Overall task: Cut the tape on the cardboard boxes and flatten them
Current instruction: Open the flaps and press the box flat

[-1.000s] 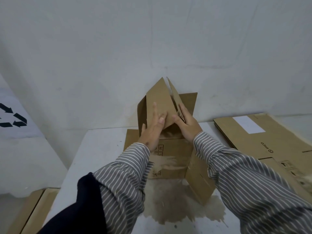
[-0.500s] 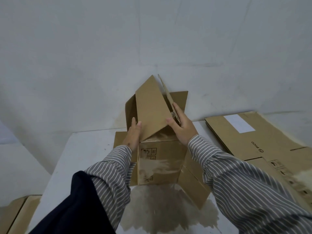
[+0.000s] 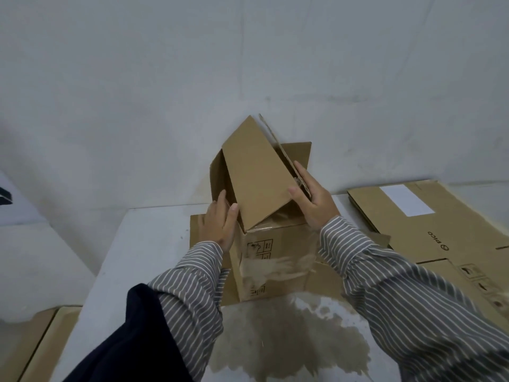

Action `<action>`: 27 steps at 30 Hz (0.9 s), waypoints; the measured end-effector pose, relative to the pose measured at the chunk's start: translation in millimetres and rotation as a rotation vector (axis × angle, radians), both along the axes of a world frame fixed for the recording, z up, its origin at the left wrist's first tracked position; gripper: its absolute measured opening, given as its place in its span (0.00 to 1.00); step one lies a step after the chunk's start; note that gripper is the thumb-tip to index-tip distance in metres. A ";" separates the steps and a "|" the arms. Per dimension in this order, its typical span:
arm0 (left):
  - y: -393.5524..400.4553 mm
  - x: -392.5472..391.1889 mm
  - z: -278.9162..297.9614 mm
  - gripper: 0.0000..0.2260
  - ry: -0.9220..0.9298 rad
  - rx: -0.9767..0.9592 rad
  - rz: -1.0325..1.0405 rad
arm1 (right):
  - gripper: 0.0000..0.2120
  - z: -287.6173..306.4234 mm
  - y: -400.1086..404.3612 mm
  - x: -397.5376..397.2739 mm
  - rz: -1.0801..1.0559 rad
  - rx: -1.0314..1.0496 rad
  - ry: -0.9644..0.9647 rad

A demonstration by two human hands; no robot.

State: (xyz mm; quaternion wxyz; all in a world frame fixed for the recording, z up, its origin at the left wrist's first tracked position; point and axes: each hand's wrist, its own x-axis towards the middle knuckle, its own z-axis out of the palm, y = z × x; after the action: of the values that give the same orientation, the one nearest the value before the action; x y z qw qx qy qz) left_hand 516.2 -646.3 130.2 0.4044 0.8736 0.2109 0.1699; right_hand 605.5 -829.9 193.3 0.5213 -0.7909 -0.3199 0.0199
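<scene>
Both hands gripped the box (image 3: 271,260): left hand (image 3: 219,226) at its left edge, right hand (image 3: 314,201) pinching a raised flap (image 3: 254,175); flattened cardboard (image 3: 429,230) lay right.

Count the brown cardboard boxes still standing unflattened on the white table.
1: the brown cardboard box at the table's centre, held by both hands. Flattened cardboard sheets lie to its right.
</scene>
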 end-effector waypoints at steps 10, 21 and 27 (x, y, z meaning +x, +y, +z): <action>1.2 -47.7 -14.4 0.28 -0.007 0.156 0.274 | 0.27 1.4 5.7 2.2 0.001 -0.011 0.017; -37.3 -90.5 -30.4 0.34 -0.029 0.593 0.505 | 0.27 3.0 19.4 -5.6 0.000 -0.075 -0.029; -84.0 -65.7 -31.3 0.33 -0.063 1.193 -0.289 | 0.28 8.4 14.1 -3.9 0.000 -0.083 -0.005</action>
State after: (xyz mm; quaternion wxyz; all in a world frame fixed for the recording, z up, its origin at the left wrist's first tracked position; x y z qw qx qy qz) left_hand 450.4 -730.3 98.9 -0.1290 0.9636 -0.0533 0.2279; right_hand 601.6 -815.8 201.7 0.4872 -0.8120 -0.3200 0.0310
